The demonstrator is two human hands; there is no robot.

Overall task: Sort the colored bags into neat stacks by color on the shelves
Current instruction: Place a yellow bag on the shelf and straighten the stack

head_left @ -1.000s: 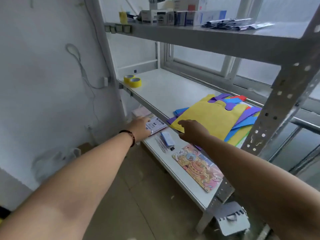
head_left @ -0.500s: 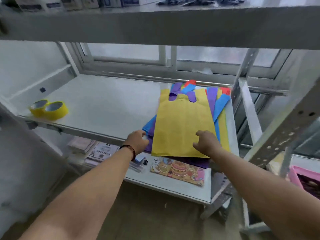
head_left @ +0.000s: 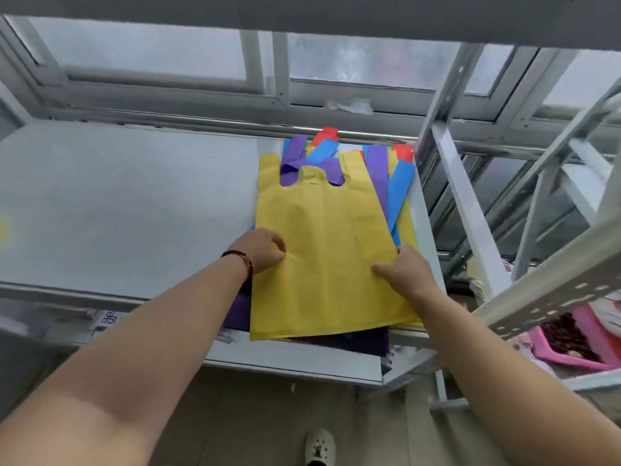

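Gripping now where they only hovered before, left hand and right hand pinch the yellow bag atop the mixed pile; sorting begins

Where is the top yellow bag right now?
In the head view the yellow bag lies on top of the mixed pile at the shelf's right end, left hand and right hand gripping its side edges.
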